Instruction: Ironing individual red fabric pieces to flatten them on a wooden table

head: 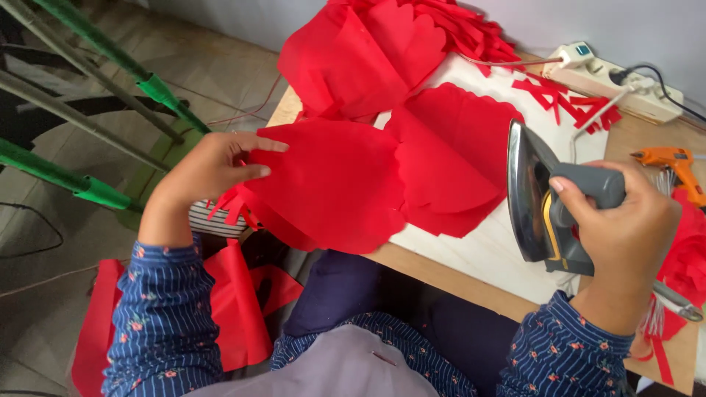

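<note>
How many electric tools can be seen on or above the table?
2. A grey iron is held tilted in the right hand; an orange glue gun lies at the table's right edge. Others may be hidden.

left hand pinching, right hand gripping.

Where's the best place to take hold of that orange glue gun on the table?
Probably the orange glue gun is best taken by its handle, which slants down toward the table's right edge, coming from that side. Its nozzle points left toward the iron held in the right hand, so avoid that end.
</note>
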